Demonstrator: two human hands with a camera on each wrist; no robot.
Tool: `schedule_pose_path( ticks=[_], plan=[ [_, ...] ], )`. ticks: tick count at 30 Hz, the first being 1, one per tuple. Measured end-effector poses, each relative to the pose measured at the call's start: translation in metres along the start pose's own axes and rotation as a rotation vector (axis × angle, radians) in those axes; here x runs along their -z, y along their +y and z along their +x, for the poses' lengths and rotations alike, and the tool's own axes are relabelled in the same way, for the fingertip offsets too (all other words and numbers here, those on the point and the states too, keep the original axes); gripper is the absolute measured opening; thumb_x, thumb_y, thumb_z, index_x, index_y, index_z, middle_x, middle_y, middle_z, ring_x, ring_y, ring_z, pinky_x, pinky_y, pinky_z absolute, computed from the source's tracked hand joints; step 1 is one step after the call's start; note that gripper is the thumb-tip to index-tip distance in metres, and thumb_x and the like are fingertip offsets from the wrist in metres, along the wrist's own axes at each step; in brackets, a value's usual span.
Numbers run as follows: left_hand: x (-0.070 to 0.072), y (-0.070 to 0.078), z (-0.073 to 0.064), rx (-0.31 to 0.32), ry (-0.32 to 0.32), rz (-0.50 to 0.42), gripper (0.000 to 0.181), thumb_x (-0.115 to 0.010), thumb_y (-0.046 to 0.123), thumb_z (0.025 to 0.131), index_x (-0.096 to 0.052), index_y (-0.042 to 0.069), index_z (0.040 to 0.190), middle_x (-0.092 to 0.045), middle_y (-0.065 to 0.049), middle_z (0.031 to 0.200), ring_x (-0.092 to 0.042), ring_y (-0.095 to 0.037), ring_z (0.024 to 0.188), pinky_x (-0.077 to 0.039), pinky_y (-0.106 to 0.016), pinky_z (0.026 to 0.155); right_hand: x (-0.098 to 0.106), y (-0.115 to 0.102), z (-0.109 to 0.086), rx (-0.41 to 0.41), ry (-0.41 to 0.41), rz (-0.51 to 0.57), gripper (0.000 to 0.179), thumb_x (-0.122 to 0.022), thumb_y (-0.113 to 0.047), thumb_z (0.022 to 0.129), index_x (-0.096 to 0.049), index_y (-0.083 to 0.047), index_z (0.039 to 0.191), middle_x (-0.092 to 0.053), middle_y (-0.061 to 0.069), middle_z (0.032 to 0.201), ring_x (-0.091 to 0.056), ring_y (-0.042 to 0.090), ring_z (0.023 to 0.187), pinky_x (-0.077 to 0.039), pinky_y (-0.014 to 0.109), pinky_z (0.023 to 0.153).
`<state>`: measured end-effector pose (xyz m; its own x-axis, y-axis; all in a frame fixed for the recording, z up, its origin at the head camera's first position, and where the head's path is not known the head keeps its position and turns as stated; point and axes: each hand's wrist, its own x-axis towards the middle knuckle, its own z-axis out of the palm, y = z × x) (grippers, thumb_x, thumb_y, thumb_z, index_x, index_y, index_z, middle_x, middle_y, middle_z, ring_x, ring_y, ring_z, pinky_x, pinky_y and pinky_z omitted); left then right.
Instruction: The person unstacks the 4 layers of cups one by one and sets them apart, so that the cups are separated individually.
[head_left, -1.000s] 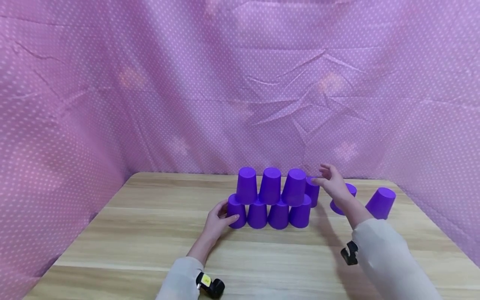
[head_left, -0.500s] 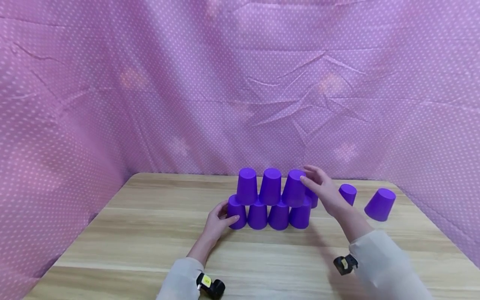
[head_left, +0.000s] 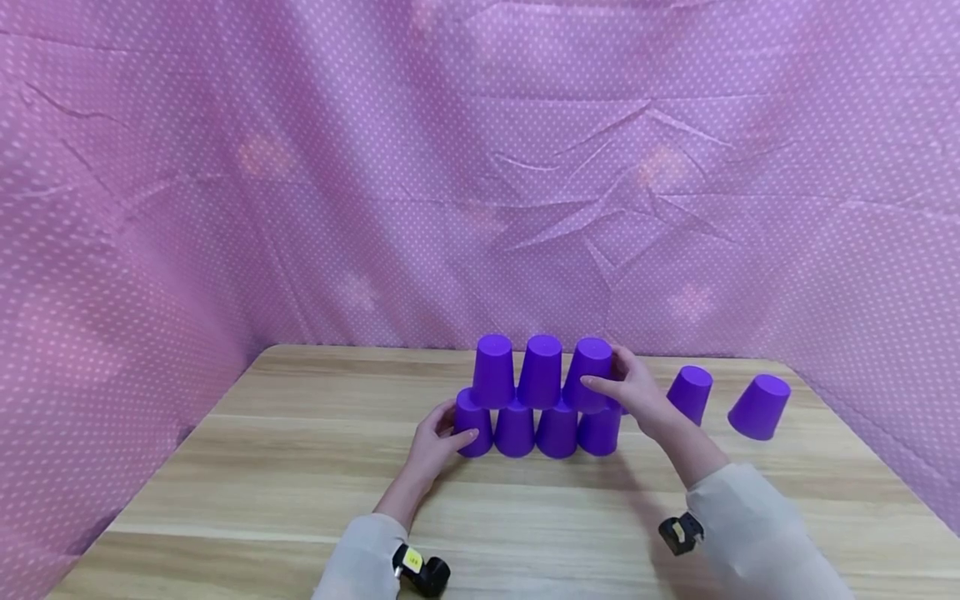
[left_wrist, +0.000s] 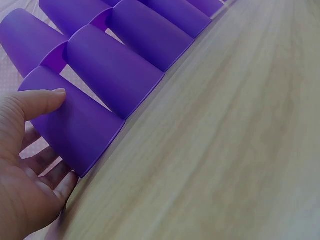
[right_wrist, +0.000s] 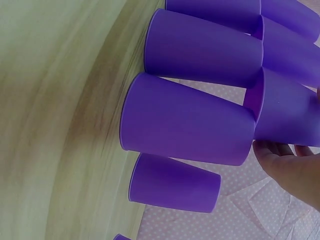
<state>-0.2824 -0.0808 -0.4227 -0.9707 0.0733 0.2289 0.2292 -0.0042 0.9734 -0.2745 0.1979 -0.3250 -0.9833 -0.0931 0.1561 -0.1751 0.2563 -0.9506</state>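
Observation:
Upside-down purple cups stand in two tiers, three on the upper one. My left hand (head_left: 431, 442) holds the leftmost bottom cup (head_left: 477, 410), its thumb across the front and its other fingers around the far side. The left wrist view shows that thumb (left_wrist: 47, 101) lying on the cup wall. At the tier's other end, my right hand (head_left: 637, 392) grips the rightmost upper cup (head_left: 588, 362), thumb in front and fingers at its right side. In the right wrist view this upper cup (right_wrist: 287, 110) straddles the top of the end bottom cup (right_wrist: 187, 120).
Behind the right end of the tiers stands another purple cup (right_wrist: 175, 184), mostly hidden in the head view. Farther right are two more upside-down cups, one partly behind my right forearm (head_left: 690, 390) and one near the table's right edge (head_left: 761, 407). Pink dotted cloth (head_left: 480, 208) surrounds the wooden table (head_left: 300, 467).
My right hand has come left and down from beside the tiers onto the rightmost upper cup, its thumb moving onto the cup's front. The left hand has stayed on its cup.

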Motion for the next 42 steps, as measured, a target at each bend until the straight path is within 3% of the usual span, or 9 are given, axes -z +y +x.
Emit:
schedule_pose_path(
  ticks=[5,17,22,29,33,35,37,39,42],
  plan=[
    [0.0,-0.007,0.003,0.0,0.025,0.036,0.054,-0.066,0.002,0.071,-0.044,-0.006,0.12,-0.05,-0.022,0.11,-0.046,-0.032,0.102,-0.037,-0.039,0.091,-0.002,0.0,0.001,0.002,0.013,-0.005,0.065,-0.064,-0.009,0.075,-0.028,0.005,0.128,-0.041,0.026,0.12,-0.04,0.035,0.109,-0.036,0.043,0.09],
    [0.004,-0.003,0.002,0.015,0.031,0.03,0.055,-0.066,0.0,0.071,-0.043,-0.006,0.121,-0.048,-0.025,0.113,-0.045,-0.034,0.105,-0.035,-0.039,0.092,0.005,-0.012,-0.008,0.009,0.011,-0.011,0.064,-0.064,-0.013,0.076,-0.03,0.004,0.127,-0.041,0.025,0.12,-0.039,0.034,0.11,-0.033,0.043,0.093],
    [0.003,-0.002,0.003,0.011,0.024,0.044,0.055,-0.066,0.001,0.072,-0.042,-0.006,0.121,-0.048,-0.024,0.113,-0.044,-0.033,0.105,-0.035,-0.039,0.092,0.016,-0.016,-0.017,0.05,0.032,-0.017,0.063,-0.064,-0.013,0.077,-0.029,0.005,0.127,-0.041,0.025,0.119,-0.04,0.031,0.109,-0.032,0.04,0.094],
    [0.005,-0.004,0.004,0.008,0.041,0.043,0.054,-0.067,0.0,0.07,-0.044,-0.006,0.12,-0.051,-0.023,0.109,-0.046,-0.032,0.102,-0.037,-0.039,0.09,0.041,-0.013,-0.033,0.07,0.077,-0.089,0.062,-0.061,-0.014,0.08,-0.027,0.006,0.128,-0.041,0.025,0.12,-0.045,0.013,0.1,-0.037,0.028,0.089],
    [0.005,-0.005,0.005,-0.003,0.034,0.035,0.055,-0.066,0.001,0.071,-0.043,-0.007,0.12,-0.05,-0.023,0.11,-0.046,-0.033,0.102,-0.037,-0.04,0.09,0.06,-0.008,-0.043,0.037,0.095,-0.105,0.068,-0.06,-0.017,0.081,-0.021,0.004,0.132,-0.035,0.026,0.125,-0.04,0.022,0.108,-0.032,0.037,0.094],
    [0.005,-0.005,0.004,0.005,0.037,0.039,0.055,-0.066,0.001,0.071,-0.043,-0.007,0.12,-0.05,-0.023,0.11,-0.046,-0.033,0.102,-0.036,-0.04,0.09,0.068,-0.002,-0.047,0.032,0.111,-0.121,0.068,-0.059,-0.017,0.082,-0.019,0.005,0.133,-0.034,0.025,0.126,-0.04,0.02,0.109,-0.032,0.035,0.094],
    [0.005,-0.005,0.003,0.008,0.039,0.044,0.055,-0.066,0.0,0.071,-0.043,-0.007,0.12,-0.05,-0.023,0.11,-0.046,-0.032,0.102,-0.036,-0.04,0.09,0.076,0.005,-0.052,0.05,0.131,-0.131,0.067,-0.059,-0.015,0.082,-0.021,0.007,0.131,-0.042,0.02,0.121,-0.044,0.012,0.104,-0.036,0.027,0.091],
    [0.005,-0.005,0.003,0.014,0.038,0.046,0.055,-0.066,0.001,0.071,-0.043,-0.007,0.12,-0.05,-0.022,0.11,-0.046,-0.032,0.102,-0.036,-0.04,0.09,0.084,0.013,-0.057,0.075,0.149,-0.135,0.061,-0.059,-0.012,0.081,-0.026,0.008,0.128,-0.05,0.006,0.112,-0.047,0.002,0.096,-0.039,0.017,0.083],
    [0.005,-0.006,0.004,0.018,0.035,0.041,0.055,-0.066,0.001,0.071,-0.043,-0.006,0.12,-0.05,-0.022,0.111,-0.045,-0.032,0.103,-0.036,-0.04,0.091,0.097,0.025,-0.065,0.107,0.161,-0.123,0.051,-0.06,-0.007,0.08,-0.034,0.004,0.123,-0.051,-0.015,0.098,-0.047,-0.007,0.089,-0.039,0.008,0.074]
  ],
)
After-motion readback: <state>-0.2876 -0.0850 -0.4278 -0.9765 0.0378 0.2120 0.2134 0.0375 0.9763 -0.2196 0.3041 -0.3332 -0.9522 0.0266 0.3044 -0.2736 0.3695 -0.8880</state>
